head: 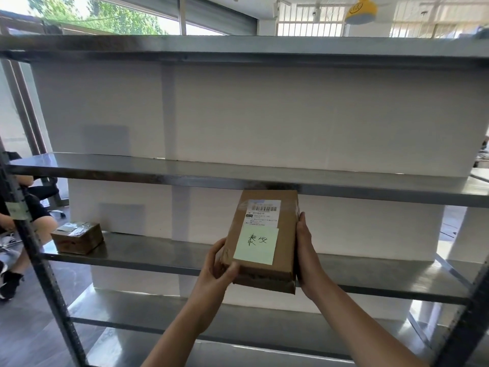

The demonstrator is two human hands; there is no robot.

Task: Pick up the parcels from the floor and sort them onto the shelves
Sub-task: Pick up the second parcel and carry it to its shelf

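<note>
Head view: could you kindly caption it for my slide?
Left hand and right hand hold a cardboard parcel before the metal shelves.

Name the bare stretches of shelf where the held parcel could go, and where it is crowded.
The middle shelf is bare along its visible length. The shelf below is bare right of the small taped box, though the held parcel hides part. Only its left end is taken.

Looks like a small parcel-sorting room or stockroom. Shows in the steel shelving rack (132,168) with slotted uprights, in the cardboard parcel (287,234) carrying a barcoded shipping label (263,213) and a handwritten sticky note (255,245) (pale green), and in the taped parcel (76,238) lying on a shelf. Sits by tall windows (79,11) with trees outside, over a dark wood-look floor (31,327).
</note>
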